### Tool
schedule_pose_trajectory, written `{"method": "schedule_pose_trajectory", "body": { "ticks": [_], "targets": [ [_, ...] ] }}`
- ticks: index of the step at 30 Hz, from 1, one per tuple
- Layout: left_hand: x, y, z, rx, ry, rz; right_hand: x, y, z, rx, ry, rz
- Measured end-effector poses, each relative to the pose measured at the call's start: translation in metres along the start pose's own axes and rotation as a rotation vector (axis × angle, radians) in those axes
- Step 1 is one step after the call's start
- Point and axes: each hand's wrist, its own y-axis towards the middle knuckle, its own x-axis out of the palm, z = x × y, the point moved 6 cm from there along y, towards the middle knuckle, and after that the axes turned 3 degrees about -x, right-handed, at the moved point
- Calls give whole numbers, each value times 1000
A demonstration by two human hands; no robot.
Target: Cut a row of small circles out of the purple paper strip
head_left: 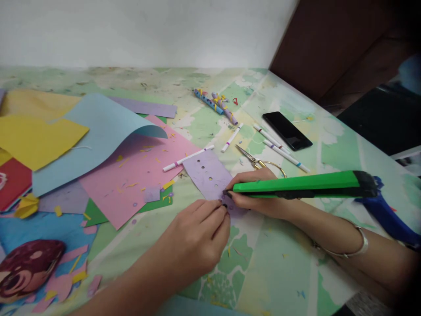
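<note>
A purple paper strip [210, 171] with a row of small round holes lies on the table, slanting towards me. My right hand [253, 193] is closed around a green utility knife [305, 184], its dark front end at the strip's lower part and its black rear end pointing right. My left hand [200, 232] is closed, fingertips pressed together at the strip's near left edge beside the knife's front end. Its fingertips partly cover the paper there. Small purple paper dots [229, 202] lie by the fingers. Gold-handled scissors [253, 158] rest just beyond my right hand.
White markers [188, 158] and a black phone [287, 130] lie further back. Two decorated paper rolls [210, 102] sit behind them. Coloured sheets, including a pink sheet [131, 166], and scraps spread left. A maroon pouch [29, 267] is near left; a blue-handled tool [391, 215] is right.
</note>
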Motion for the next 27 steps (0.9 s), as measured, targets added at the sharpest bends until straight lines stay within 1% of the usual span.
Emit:
{"method": "schedule_pose_trajectory", "body": {
  "ticks": [2, 5, 8, 10, 15, 22, 27],
  "targets": [
    [4, 0, 4, -6, 16, 18, 1, -1, 1, 12, 22, -29],
    [8, 0, 10, -17, 60, 34, 4, -2, 5, 54, 129, -72],
    [9, -2, 10, -27, 75, 34, 8, -3, 11, 82, 238, -78],
    [8, -2, 8, -27, 65, 31, 8, -4, 14, 92, 256, -69],
    [7, -1, 7, -24, 57, 13, 7, -5, 15, 92, 201, -51],
    [8, -5, 8, -28, 41, 22, 6, -6, 14, 108, 168, -51],
    [9, -4, 7, -41, 55, 19, 3, -4, 7, 47, 26, -17]
  ]
}}
